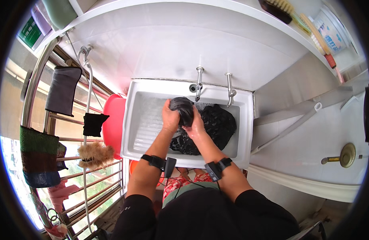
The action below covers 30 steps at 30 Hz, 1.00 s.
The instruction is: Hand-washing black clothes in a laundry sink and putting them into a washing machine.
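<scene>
A bunched wet black cloth point(184, 109) is gripped between my two hands, above the white laundry sink point(246, 129). My left hand point(171, 117) presses on its left side, and my right hand point(196, 123) holds it from the right and below. More dark wet fabric point(219, 126) lies heaped in the sink's right half, with a part of it reaching left beneath my right forearm. The ribbed washboard slope point(145, 129) of the sink shows left of my hands. Whether the held cloth joins the heap cannot be seen.
Two metal taps point(199, 81) point(230, 90) stick out over the sink's back edge. A red plastic basin point(112, 126) stands against its left side. Cloths, such as a grey one point(64, 90), hang on window rails at left. Brushes point(316, 33) lie on the upper right shelf.
</scene>
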Each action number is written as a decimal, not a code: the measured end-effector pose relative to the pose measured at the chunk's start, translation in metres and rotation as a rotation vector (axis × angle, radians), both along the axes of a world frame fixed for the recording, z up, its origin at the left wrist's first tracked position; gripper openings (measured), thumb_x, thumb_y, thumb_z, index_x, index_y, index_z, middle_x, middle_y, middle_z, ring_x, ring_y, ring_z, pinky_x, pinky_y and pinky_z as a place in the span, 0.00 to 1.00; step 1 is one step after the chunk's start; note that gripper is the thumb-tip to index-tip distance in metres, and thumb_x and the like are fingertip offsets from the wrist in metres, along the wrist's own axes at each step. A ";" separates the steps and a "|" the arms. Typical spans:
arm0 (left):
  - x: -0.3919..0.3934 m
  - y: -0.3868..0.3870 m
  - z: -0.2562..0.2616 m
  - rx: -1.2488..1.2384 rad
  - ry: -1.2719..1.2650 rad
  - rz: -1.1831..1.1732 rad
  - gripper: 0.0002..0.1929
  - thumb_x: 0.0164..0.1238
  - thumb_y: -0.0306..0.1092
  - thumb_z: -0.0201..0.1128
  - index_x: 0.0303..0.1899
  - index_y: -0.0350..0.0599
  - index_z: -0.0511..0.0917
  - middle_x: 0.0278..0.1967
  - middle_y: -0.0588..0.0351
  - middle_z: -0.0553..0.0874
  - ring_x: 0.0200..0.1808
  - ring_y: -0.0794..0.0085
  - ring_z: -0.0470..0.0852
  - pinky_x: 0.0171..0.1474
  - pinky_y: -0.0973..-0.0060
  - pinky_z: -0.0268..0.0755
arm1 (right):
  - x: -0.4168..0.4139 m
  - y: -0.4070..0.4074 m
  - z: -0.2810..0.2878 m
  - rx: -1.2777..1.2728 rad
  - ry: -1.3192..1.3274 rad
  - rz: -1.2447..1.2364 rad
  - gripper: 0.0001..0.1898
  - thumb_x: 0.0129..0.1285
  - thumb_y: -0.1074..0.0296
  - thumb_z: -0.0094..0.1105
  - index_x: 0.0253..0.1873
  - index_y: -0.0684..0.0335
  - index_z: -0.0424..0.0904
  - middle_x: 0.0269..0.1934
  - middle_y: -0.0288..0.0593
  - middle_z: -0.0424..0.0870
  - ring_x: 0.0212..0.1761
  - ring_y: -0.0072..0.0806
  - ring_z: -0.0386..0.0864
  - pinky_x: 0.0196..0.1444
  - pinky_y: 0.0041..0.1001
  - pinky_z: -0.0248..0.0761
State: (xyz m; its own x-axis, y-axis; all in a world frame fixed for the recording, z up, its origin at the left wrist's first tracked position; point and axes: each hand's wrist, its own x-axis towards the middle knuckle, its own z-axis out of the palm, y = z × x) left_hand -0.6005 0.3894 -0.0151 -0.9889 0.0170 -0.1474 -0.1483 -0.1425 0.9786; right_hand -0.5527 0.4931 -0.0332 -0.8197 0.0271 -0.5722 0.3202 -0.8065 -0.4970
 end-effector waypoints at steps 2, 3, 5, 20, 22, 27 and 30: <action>0.003 0.013 -0.008 0.266 -0.058 0.175 0.23 0.57 0.16 0.51 0.57 0.39 0.69 0.46 0.51 0.82 0.46 0.63 0.84 0.50 0.69 0.79 | -0.010 -0.011 0.011 0.008 0.024 -0.037 0.23 0.69 0.39 0.51 0.52 0.51 0.81 0.47 0.38 0.87 0.44 0.30 0.85 0.44 0.34 0.80; 0.004 0.020 -0.002 0.265 -0.060 0.155 0.23 0.57 0.16 0.51 0.57 0.39 0.69 0.46 0.51 0.82 0.46 0.63 0.84 0.50 0.69 0.79 | -0.015 -0.011 0.017 -0.127 0.020 -0.079 0.23 0.69 0.41 0.51 0.53 0.53 0.81 0.47 0.39 0.87 0.43 0.31 0.86 0.46 0.34 0.80; 0.013 0.029 0.010 0.610 -0.232 0.345 0.25 0.59 0.16 0.49 0.61 0.39 0.65 0.51 0.48 0.79 0.49 0.63 0.82 0.52 0.68 0.79 | -0.016 -0.011 0.025 -0.265 0.019 -0.139 0.22 0.70 0.43 0.52 0.53 0.54 0.81 0.46 0.41 0.87 0.43 0.32 0.86 0.48 0.34 0.80; 0.043 -0.031 0.066 0.241 0.075 -0.134 0.40 0.68 0.46 0.68 0.74 0.48 0.54 0.61 0.48 0.74 0.62 0.59 0.76 0.66 0.65 0.69 | -0.018 -0.030 0.056 -0.108 0.102 -0.125 0.13 0.63 0.62 0.62 0.44 0.66 0.79 0.37 0.41 0.84 0.36 0.29 0.84 0.40 0.30 0.79; 0.046 -0.029 0.065 0.437 0.009 0.045 0.29 0.72 0.46 0.63 0.67 0.46 0.65 0.57 0.51 0.79 0.58 0.62 0.80 0.61 0.65 0.74 | -0.014 -0.039 0.076 0.050 0.035 -0.171 0.14 0.62 0.62 0.63 0.44 0.67 0.79 0.37 0.41 0.83 0.36 0.28 0.83 0.40 0.30 0.78; 0.031 -0.017 0.076 0.816 -0.279 0.027 0.19 0.73 0.50 0.56 0.50 0.44 0.79 0.48 0.52 0.86 0.49 0.61 0.86 0.57 0.62 0.77 | -0.019 -0.025 0.095 1.273 0.517 0.023 0.10 0.59 0.64 0.63 0.36 0.67 0.77 0.27 0.54 0.81 0.29 0.52 0.79 0.36 0.39 0.72; 0.020 -0.009 0.082 0.912 -0.402 -0.009 0.23 0.73 0.54 0.51 0.52 0.45 0.79 0.49 0.50 0.85 0.51 0.57 0.84 0.58 0.57 0.76 | -0.022 -0.012 0.128 1.271 0.464 0.105 0.15 0.60 0.59 0.61 0.37 0.68 0.79 0.25 0.55 0.83 0.29 0.49 0.83 0.34 0.39 0.75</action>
State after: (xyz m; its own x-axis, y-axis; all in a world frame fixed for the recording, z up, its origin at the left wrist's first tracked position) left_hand -0.5800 0.3802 0.0669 -0.8676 0.2974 -0.3985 -0.4493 -0.8121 0.3723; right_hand -0.5747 0.4815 0.0949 -0.9593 0.2514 0.1287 -0.0479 0.3045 -0.9513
